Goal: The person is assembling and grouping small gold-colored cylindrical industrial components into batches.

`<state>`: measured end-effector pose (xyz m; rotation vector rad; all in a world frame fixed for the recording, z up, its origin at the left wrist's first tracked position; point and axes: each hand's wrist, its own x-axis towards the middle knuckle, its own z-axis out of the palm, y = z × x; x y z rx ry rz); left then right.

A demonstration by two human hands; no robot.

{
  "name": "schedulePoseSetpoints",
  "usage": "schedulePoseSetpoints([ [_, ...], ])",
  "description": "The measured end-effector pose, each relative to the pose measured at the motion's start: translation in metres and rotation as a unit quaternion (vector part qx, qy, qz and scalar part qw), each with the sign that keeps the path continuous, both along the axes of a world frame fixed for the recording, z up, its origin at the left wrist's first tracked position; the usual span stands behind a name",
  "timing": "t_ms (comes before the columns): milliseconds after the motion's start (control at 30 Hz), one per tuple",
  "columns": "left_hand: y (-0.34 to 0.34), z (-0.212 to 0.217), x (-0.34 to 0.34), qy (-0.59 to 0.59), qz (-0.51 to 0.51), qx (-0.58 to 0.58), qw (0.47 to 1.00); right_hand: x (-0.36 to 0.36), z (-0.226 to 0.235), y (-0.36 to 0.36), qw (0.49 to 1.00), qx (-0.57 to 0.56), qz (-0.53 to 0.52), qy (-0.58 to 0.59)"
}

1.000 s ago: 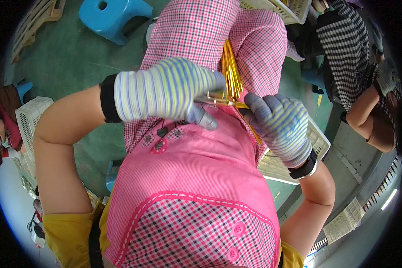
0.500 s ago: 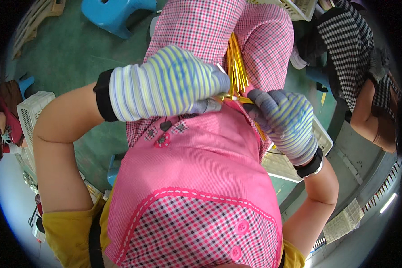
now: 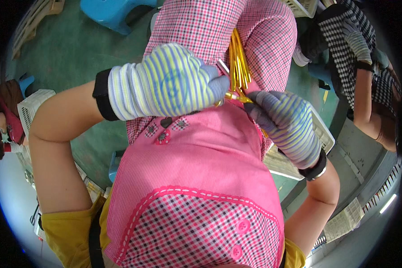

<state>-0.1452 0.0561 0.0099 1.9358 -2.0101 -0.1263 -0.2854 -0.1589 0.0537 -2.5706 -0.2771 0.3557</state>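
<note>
I sit with a pink checked apron [image 3: 201, 169] over my lap. My left hand [image 3: 165, 82], in a striped glove, pinches one end of a thin gold tube [image 3: 236, 96] above my lap. My right hand [image 3: 286, 125], gloved the same way, grips the other end of that tube. Just beyond the hands a bundle of gold tubes [image 3: 237, 58] lies along my lap between my thighs. What the fingertips do at the tube's ends is hidden by the gloves.
A blue plastic stool [image 3: 114, 11] stands on the green floor ahead left. White plastic crates sit at left [image 3: 29, 109] and under my right arm [image 3: 299, 156]. Another person in a black-and-white checked top [image 3: 344, 31] sits at upper right.
Both hands have drifted slightly toward the right and closer together over the lap, still holding the single gold tube. The bundle stays on my lap.
</note>
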Motion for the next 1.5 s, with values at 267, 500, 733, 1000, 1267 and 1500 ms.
schedulePoseSetpoints([
  [267,0.001,0.029,0.022,0.754,0.065,0.377,0.535,0.006,0.025,-0.004,0.938,-0.198,0.154,-0.238],
  [500,-0.004,0.009,0.003,0.186,0.024,0.044,0.981,0.001,0.0,-0.002,0.987,0.079,-0.043,0.131],
  [733,-0.003,0.013,0.007,0.099,-0.04,0.051,0.993,-0.001,0.011,0.003,0.963,0.169,-0.087,0.191],
  [1000,-0.011,0.021,0.013,0.475,0.08,0.256,0.838,0.0,-0.004,-0.003,0.993,-0.077,0.045,-0.078],
  [1267,-0.024,0.036,0.019,-0.014,-0.076,0.002,0.997,0.003,-0.018,0.004,0.91,0.337,-0.138,0.197],
  [1500,0.003,0.022,0.026,0.687,0.195,0.329,0.618,0.009,-0.015,-0.023,0.937,-0.261,0.047,-0.226],
])
